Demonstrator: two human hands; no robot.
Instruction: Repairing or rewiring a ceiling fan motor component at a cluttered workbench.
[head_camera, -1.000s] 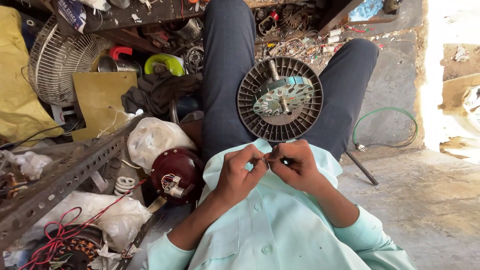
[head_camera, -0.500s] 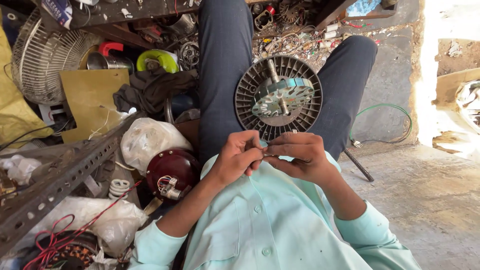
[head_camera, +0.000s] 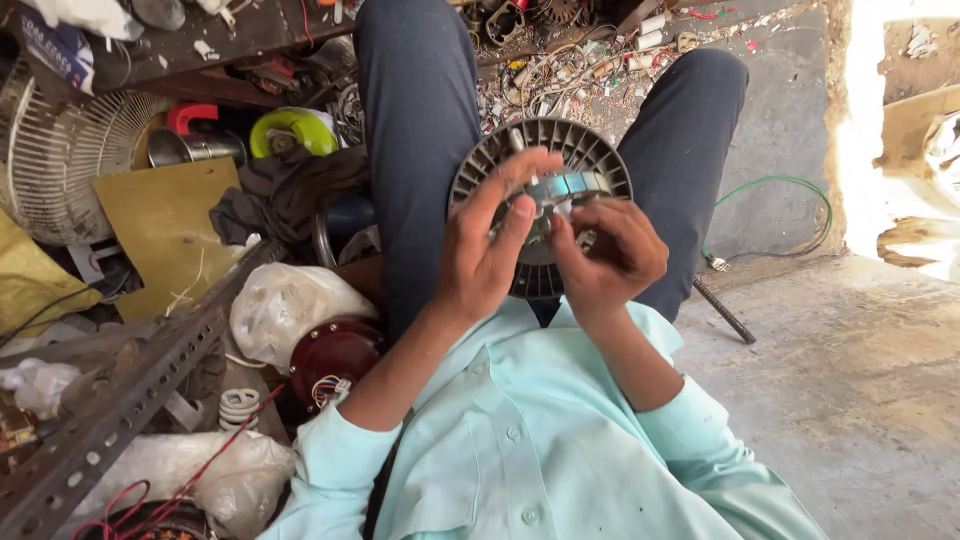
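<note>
Resting on the lap, round grey ribbed fan motor (head_camera: 590, 160), hands (head_camera: 550, 250) seemingly curled around its hub.

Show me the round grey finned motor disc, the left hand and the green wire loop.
round grey finned motor disc (head_camera: 590, 150): head view, upper finned rim.
left hand (head_camera: 490, 245): head view, back of hand.
green wire loop (head_camera: 800, 185): head view, top arc.

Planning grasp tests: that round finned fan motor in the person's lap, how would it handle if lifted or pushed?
The fan motor looks like rigid ribbed metal, so probably stiff and heavy for its size. Its round rim suggests it could roll if tipped on edge; lying flat between the legs it seems stable. The left hand and right hand work at its centre, where exposed parts may be delicate.
</note>
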